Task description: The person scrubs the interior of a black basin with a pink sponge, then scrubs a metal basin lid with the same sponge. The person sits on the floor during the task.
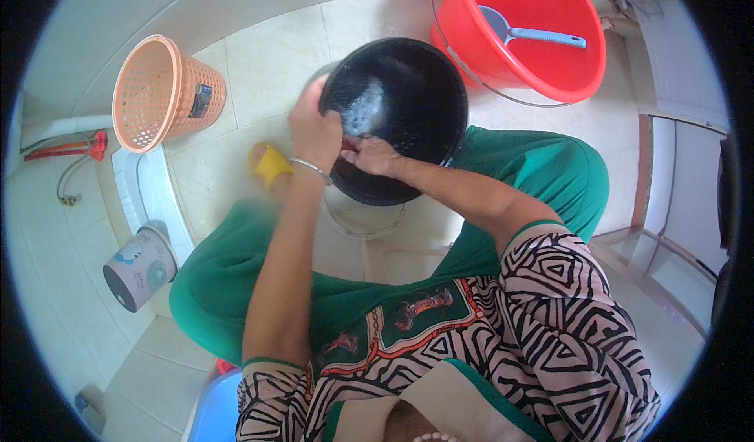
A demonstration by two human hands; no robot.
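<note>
A black bucket [416,88] is tilted between my knees, its mouth turned up toward me. Wet, shiny patches show on its inside, and a thin wire handle [365,231] hangs below it. My left hand [314,124], with a bangle at the wrist, is closed over the bucket's left rim, thumb on the inner side. Inside the bucket, close to that thumb, my right hand [372,156] has its fingers curled against the wall. Something small and reddish shows at its fingertips, too hidden to name.
A large red bucket [542,69] holding a blue-grey dipper [550,36] stands at the far right. At left are an orange perforated basket [184,73] and a pale purple bin [141,269]. A blue basin [216,410] sits low left. My foot wears a yellow slipper [272,165] on the tiles.
</note>
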